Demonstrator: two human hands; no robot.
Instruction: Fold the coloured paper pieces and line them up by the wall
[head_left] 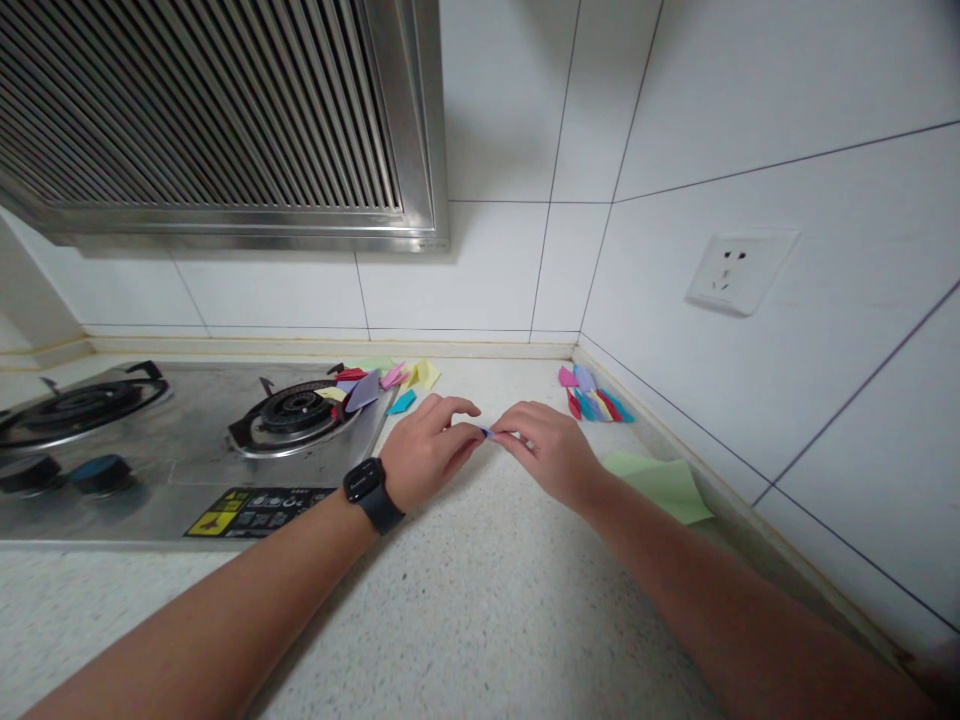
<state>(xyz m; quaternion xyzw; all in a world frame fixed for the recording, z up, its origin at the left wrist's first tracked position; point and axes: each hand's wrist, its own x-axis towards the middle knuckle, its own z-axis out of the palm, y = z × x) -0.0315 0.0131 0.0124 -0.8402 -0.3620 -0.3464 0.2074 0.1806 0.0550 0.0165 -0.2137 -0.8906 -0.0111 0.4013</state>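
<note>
Between my fingertips, just over the speckled countertop, is a small blue-purple folded piece of paper [487, 433], mostly hidden by the fingers. My right hand [551, 445] pinches its right side. My left hand [431, 440], with a black watch on the wrist, grips the left end between thumb and fingers while its index finger arches above. Beyond the left hand lie a blue folded paper [402, 402], a yellow one [425, 374] and a purple one [364, 391]. Past the right hand is a cluster of colourful folded papers [592, 393].
A gas stove [187, 470] with two burners fills the left, some papers resting over its right burner [296, 410]. A range hood [420, 225] hangs above. Light green paper [660, 487] lies by the right wall, under a socket [739, 272].
</note>
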